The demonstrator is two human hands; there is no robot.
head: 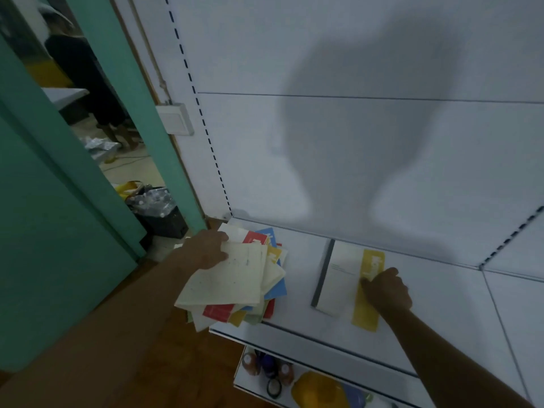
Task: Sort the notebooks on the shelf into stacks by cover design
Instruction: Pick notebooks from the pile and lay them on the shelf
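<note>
While the left hand (207, 250) gripped a cream notebook (226, 278) atop the jumbled pile (265, 290) at the shelf's (441, 304) left edge, right hand (387, 290), fingers curled, pressed the yellow-striped notebook (347, 284) mid-shelf.

A white back panel (353, 69) fills the view from 12 to 3 o'clock, crossed by 1 thin horizontal seam and darkened by a large soft shadow (362, 119) — the light is dim and bluish. A slotted upright (194, 92) runs down along its left edge. At 9 o'clock stands a green door frame (97, 92); a white switch box (175, 119) is fixed just beside it. Through the doorway, at 10 o'clock, lies a pale floor with a black bin (160, 212). Brown wooden floor (164, 363) spreads at 7 o'clock — a lower shelf (297, 381) with bottles sits at 6.
</note>
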